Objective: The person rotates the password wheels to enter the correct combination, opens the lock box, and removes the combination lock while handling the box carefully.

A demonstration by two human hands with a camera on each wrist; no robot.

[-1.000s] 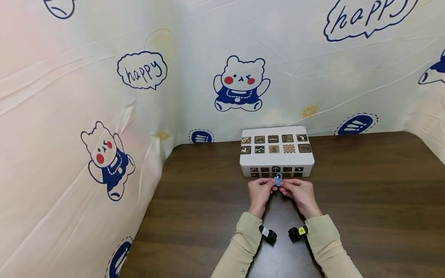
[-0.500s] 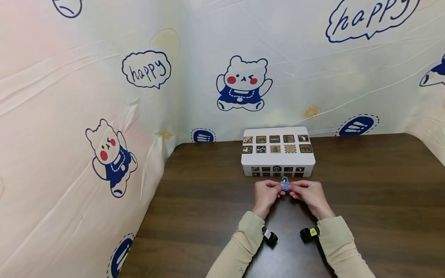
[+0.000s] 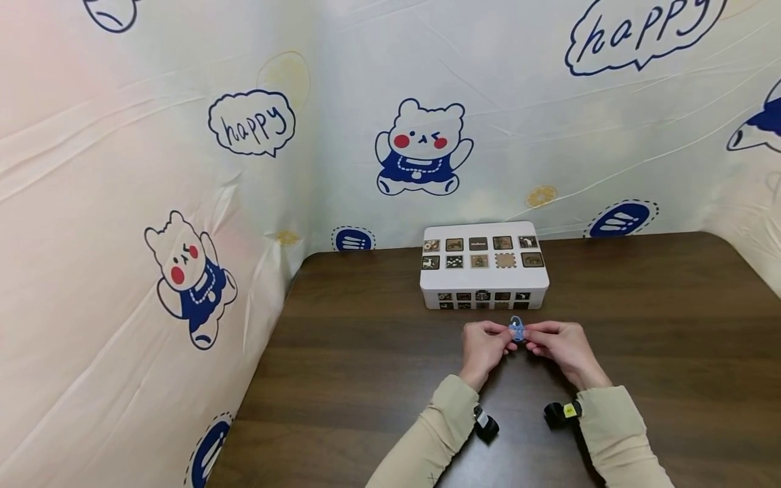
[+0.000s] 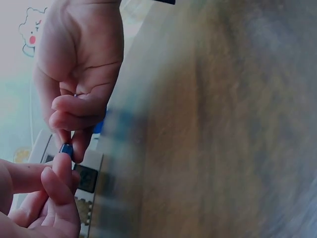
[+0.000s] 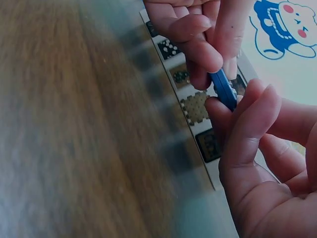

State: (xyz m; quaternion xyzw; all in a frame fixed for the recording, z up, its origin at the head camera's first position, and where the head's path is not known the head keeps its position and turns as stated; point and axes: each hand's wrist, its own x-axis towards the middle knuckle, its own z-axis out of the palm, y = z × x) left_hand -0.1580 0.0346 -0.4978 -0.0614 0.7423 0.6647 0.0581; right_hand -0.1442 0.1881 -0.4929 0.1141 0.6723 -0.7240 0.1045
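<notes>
A small blue padlock, its curved shackle pointing up toward the box, is held between both hands in the head view. My left hand pinches its left side between thumb and fingers. From the other side, my right hand pinches it too. The right wrist view shows the padlock's blue edge between the left hand above and the right hand below. In the left wrist view the fingers cover most of the padlock. Its keyhole cannot be made out.
Just beyond the hands stands a white rectangular box with small dark square pictures on its lid and front. It sits on a dark wooden table. A printed cloth hangs behind and to the left.
Both hands have shifted right and back toward the person, carrying the padlock away from the front of the box. Both keep their pinch on it.
</notes>
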